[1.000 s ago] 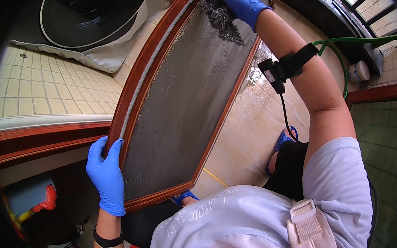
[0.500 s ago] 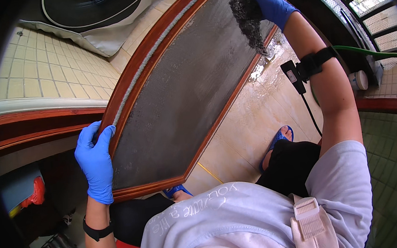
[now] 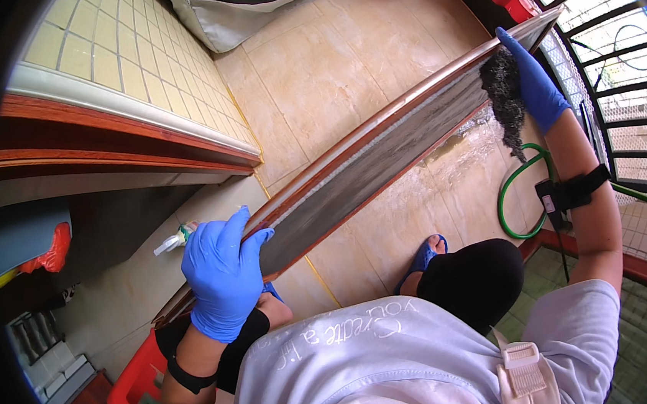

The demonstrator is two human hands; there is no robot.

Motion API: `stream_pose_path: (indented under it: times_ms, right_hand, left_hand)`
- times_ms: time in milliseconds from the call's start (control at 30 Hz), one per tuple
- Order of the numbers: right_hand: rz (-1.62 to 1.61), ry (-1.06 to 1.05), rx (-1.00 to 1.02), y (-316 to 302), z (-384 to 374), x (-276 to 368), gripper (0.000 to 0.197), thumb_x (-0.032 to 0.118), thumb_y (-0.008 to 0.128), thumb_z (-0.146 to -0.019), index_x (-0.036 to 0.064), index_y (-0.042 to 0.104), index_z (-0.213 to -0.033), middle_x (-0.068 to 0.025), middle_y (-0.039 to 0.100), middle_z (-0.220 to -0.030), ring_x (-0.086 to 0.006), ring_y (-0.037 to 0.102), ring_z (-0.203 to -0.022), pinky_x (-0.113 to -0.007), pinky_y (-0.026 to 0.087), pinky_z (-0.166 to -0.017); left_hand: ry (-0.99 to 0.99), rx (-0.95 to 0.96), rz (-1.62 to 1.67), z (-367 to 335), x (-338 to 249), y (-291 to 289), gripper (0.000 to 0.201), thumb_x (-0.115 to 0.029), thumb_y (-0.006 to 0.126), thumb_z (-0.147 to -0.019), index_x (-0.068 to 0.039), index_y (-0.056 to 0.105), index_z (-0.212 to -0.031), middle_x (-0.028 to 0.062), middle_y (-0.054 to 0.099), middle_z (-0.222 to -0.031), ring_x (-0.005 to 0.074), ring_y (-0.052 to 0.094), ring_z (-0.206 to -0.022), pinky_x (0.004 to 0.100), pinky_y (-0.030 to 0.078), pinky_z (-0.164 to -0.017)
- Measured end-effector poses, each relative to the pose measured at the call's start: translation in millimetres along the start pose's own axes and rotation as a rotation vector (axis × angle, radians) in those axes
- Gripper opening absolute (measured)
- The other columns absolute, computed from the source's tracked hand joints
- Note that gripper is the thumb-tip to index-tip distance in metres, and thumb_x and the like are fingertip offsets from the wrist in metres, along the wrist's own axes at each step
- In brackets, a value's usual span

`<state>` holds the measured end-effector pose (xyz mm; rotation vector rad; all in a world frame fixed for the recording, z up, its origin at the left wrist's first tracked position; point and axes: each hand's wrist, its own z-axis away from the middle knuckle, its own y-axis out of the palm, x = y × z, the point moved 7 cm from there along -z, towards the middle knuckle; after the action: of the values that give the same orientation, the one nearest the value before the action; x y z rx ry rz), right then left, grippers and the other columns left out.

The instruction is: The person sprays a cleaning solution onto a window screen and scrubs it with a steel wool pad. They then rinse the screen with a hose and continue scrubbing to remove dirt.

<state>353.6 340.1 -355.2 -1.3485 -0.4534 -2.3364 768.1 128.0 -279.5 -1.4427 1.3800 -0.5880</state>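
Note:
A wood-framed mesh screen [image 3: 382,167] stands tilted on edge, slanting from near my knees up to the far right, so its grey mesh shows only as a narrow strip. My left hand [image 3: 224,276], in a blue glove, grips the near end of its frame between thumb and fingers. At the far right end, my blue-gloved right hand [image 3: 535,91] holds a dark, shaggy, stringy scrubbing wad [image 3: 502,94] against the frame. The wad's loose end dangles below the mesh. Part of the right hand's fingers lies over the frame's top edge.
Wet, shiny floor tiles [image 3: 458,152] lie below the screen. A green hose [image 3: 502,205] loops near my right forearm. A red basin [image 3: 134,392] is at the lower left, a spray bottle [image 3: 186,231] beyond my left hand. Wooden door-frame edges [image 3: 125,138] jut in; a barred window [image 3: 632,121] is right.
The screen has tipped from showing its broad mesh face to nearly edge-on. Both hands have shifted right with it, the right one lower. The view has turned, showing more floor beyond.

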Motion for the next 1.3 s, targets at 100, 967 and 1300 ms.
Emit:
stream_pose_path:
  times_ms: [100,967,1300]
  right_hand:
    - [0.05,0.067,-0.03,-10.8,9.9,4.0,0.037,0.043,0.065,-0.085,0.0058,0.065,-0.089,-0.004,0.064,-0.07,-0.0136,0.061,-0.059,-0.027,0.052,-0.059]
    - [-0.227,0.082,-0.501,-81.0,139.0,-58.7,0.028,0.027,0.064,-0.082,0.0062,0.062,-0.1,-0.0072,0.061,-0.097,-0.0211,0.058,-0.093,-0.035,0.047,-0.086]
    - [-0.098,0.179,-0.343,-87.3,137.0,-40.8,0.024,0.025,0.064,-0.081,0.0073,0.064,-0.098,-0.0081,0.063,-0.091,-0.0205,0.061,-0.086,-0.033,0.05,-0.078]
  left_hand:
    - [0.0,0.038,-0.057,3.4,-17.6,0.4,0.035,-0.012,0.075,-0.072,-0.001,0.063,-0.103,0.0097,0.053,-0.075,0.0272,0.051,-0.067,0.0379,0.041,-0.061]
    - [0.027,0.338,-0.145,41.6,-12.3,-16.5,0.041,-0.018,0.068,-0.073,-0.003,0.063,-0.111,0.0113,0.055,-0.108,0.0268,0.053,-0.092,0.0406,0.04,-0.083]
    - [-0.049,0.334,0.074,28.7,-29.1,-13.3,0.038,-0.014,0.073,-0.069,-0.005,0.064,-0.105,0.0105,0.057,-0.098,0.0279,0.053,-0.08,0.0404,0.042,-0.073]
